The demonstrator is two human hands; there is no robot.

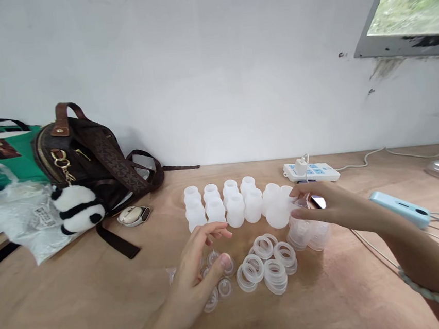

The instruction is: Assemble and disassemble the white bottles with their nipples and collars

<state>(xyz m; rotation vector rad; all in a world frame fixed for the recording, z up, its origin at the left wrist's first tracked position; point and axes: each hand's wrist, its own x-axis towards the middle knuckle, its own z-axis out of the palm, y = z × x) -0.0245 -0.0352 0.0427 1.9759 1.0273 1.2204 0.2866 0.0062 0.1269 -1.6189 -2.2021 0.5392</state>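
Note:
My left hand (pixel 195 275) hovers over small clear plastic valve-like discs (pixel 224 288), fingers apart and nothing in them. My right hand (pixel 316 204) reaches in from the right, thumb and fingers closed around a pale translucent plastic piece (pixel 300 204); its exact shape is partly hidden. It is beside a white translucent waisted bottle (pixel 277 214), one of several similar bottles (pixel 234 209) standing in rows. Below the right hand lie clear domed plastic covers (pixel 311 234), stacked together. Between the hands, translucent rings (pixel 275 273) lie in loose piles.
Along the wall are a white power strip (pixel 324 170) with a plugged-in charger, a light-blue device (pixel 399 209) with cables, and a phone (pixel 318 201). At left sit a brown backpack (pixel 82 157), a panda plush (pixel 78 209), a plastic bag (pixel 30 219) and a beige mouse-like object (pixel 130 215).

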